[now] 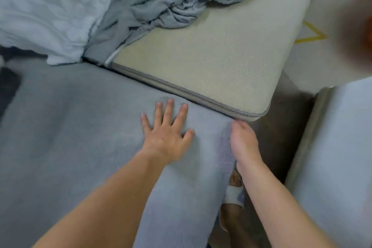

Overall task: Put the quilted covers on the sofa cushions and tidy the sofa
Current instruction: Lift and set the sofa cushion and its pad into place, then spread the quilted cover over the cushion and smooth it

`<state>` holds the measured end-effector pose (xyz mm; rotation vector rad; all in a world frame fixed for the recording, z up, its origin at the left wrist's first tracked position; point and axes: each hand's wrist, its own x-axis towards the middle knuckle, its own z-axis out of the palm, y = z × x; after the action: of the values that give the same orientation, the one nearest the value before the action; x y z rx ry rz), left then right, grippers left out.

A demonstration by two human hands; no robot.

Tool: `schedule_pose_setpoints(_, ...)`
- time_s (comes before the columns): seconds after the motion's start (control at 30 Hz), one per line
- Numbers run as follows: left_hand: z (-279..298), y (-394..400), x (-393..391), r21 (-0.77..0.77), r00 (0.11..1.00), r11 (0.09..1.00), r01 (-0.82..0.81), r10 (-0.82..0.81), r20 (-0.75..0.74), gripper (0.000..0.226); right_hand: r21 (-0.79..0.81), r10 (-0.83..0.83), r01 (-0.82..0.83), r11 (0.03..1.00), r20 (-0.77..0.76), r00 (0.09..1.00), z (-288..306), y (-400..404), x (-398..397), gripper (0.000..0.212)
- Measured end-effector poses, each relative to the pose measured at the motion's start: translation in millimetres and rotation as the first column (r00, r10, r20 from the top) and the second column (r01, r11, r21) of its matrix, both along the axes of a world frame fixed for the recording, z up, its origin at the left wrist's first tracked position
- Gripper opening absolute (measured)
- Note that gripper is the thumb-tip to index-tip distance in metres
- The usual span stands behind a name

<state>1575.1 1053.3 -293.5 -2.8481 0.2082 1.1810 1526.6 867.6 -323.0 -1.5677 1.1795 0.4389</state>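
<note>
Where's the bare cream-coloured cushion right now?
The cream cushion lies right of centre, just beyond the blue-covered cushion under the left hand, with a crumpled grey-blue cover bunched on its far end.

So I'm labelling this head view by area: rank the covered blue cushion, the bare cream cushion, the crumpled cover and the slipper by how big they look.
1. covered blue cushion, nearest the camera
2. bare cream cushion
3. crumpled cover, partly cut off
4. slipper, mostly hidden
</note>
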Motion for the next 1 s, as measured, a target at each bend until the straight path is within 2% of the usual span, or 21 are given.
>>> schedule_pose_setpoints(0.03,12,4,4,-0.114,0.995,0.988,-0.100,0.099,-0.012,0.068,-0.221,0.222,-0.191,0.956,0.127,0.967,28,21,4,0.034)
schedule_pose_setpoints(0.07,19,6,6,-0.281,0.973,0.933,-0.224,0.232,-0.005,0.064,-0.375,0.424,-0.313,0.873,0.265,0.866,44,42,5,0.033)
schedule_pose_setpoints(0.13,39,19,-14,-0.591,0.807,0.667,-0.454,0.588,0.044,0.056,-0.562,0.772,-0.534,0.631,0.386,0.505,62,86,9,0.040)
schedule_pose_setpoints(0.17,46,29,-37,-0.626,0.702,0.597,-0.501,0.704,0.111,0.057,-0.630,0.896,-0.637,0.444,0.307,0.321,54,101,8,0.047)
schedule_pose_setpoints(0.2,48,43,-68,-0.574,0.598,0.593,-0.564,0.773,0.211,0.059,-0.689,0.981,-0.698,0.192,0.146,0.125,44,112,3,0.055)
schedule_pose_setpoints(0.23,52,63,-109,-0.479,0.495,0.573,-0.665,0.818,0.292,0.063,-0.698,0.999,-0.715,-0.042,-0.034,-0.026,37,122,-4,0.060)
schedule_pose_setpoints(0.27,55,84,-154,-0.345,0.406,0.506,-0.790,0.855,0.323,0.068,-0.675,0.978,-0.710,-0.204,-0.168,-0.121,33,129,-12,0.063)
schedule_pose_setpoints(0.33,58,118,-239,-0.087,0.245,0.274,-0.958,0.936,0.254,0.078,-0.595,0.933,-0.750,-0.289,-0.350,-0.083,41,141,-19,0.063)
schedule_pose_setpoints(0.4,67,155,-316,0.054,-0.058,-0.071,-0.996,0.976,0.211,0.082,-0.560,0.899,-0.777,-0.286,-0.438,-0.016,68,176,-28,0.066)
schedule_pose_setpoints(0.43,73,169,-346,0.082,-0.224,-0.243,-0.967,0.955,0.194,0.080,-0.550,0.901,-0.780,-0.299,-0.432,-0.041,80,196,-38,0.065)
schedule_pose_setpoints(0.47,78,181,-383,0.096,-0.373,-0.393,-0.914,0.911,0.178,0.079,-0.549,0.917,-0.766,-0.335,-0.375,-0.133,90,221,-60,0.064)
schedule_pose_setpoints(0.5,83,186,-408,0.129,-0.443,-0.460,-0.879,0.886,0.141,0.077,-0.573,0.933,-0.739,-0.356,-0.267,-0.243,92,236,-82,0.063)
schedule_pose_setpoints(0.53,84,188,-438,0.145,-0.442,-0.452,-0.880,0.892,0.097,0.076,-0.590,0.919,-0.711,-0.382,-0.160,-0.361,89,251,-114,0.063)
schedule_pose_setpoints(0.57,85,186,-464,0.130,-0.383,-0.383,-0.915,0.923,0.029,0.076,-0.600,0.875,-0.665,-0.445,-0.132,-0.467,88,260,-147,0.064)
schedule_pose_setpoints(0.6,81,180,-484,0.065,-0.305,-0.302,-0.951,0.951,-0.052,0.077,-0.551,0.809,-0.620,-0.559,-0.197,-0.554,85,262,-177,0.066)
schedule_pose_setpoints(0.67,72,183,-512,-0.036,-0.155,-0.166,-0.985,0.966,-0.207,0.079,-0.382,0.675,-0.556,-0.738,-0.433,-0.598,87,261,-220,0.066)
schedule_pose_setpoints(0.73,78,212,-548,-0.144,-0.149,-0.202,-0.969,0.937,-0.315,0.065,-0.301,0.606,-0.542,-0.785,-0.556,-0.568,106,292,-265,0.058)
schedule_pose_setpoints(0.8,107,234,-577,-0.242,-0.232,-0.337,-0.910,0.896,-0.378,0.041,-0.188,0.586,-0.583,-0.790,-0.509,-0.630,126,334,-303,0.046)
schedule_pose_setpoints(0.87,144,255,-632,-0.323,-0.328,-0.446,-0.835,0.874,-0.358,0.035,0.023,0.586,-0.650,-0.760,-0.408,-0.700,159,385,-360,0.037)
schedule_pose_setpoints(0.93,175,255,-692,-0.346,-0.346,-0.430,-0.834,0.896,-0.280,0.034,0.119,0.667,-0.729,-0.675,-0.325,-0.671,192,420,-412,0.032)
schedule_pose_setpoints(1.0,194,245,-770,-0.346,-0.400,-0.450,-0.823,0.892,-0.208,0.036,0.022,0.690,-0.719,-0.695,-0.262,-0.675,217,449,-464,0.031)
